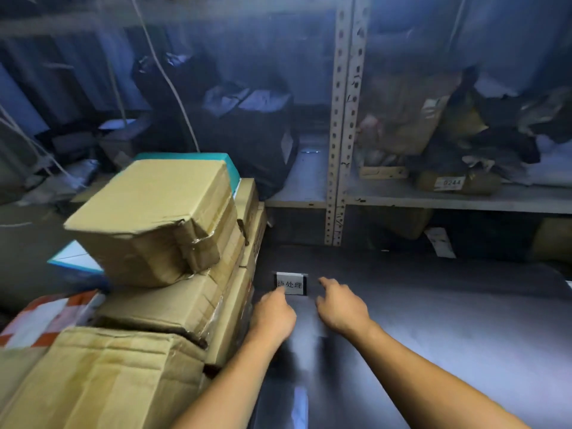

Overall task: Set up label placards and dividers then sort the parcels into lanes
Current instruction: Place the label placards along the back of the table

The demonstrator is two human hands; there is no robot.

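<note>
The placard (292,284) stands on the worktop (448,320), just right of the stacked boxes (161,230). The left hand (274,317) touches its left edge; the right hand (342,309) is just right of it. A shelf (433,198) stands behind.

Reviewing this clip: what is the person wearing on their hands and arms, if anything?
Both are bare: the left hand and right hand show no gloves, rings or watch, and both forearms are uncovered down to the frame's edge, no sleeve in view.
</note>
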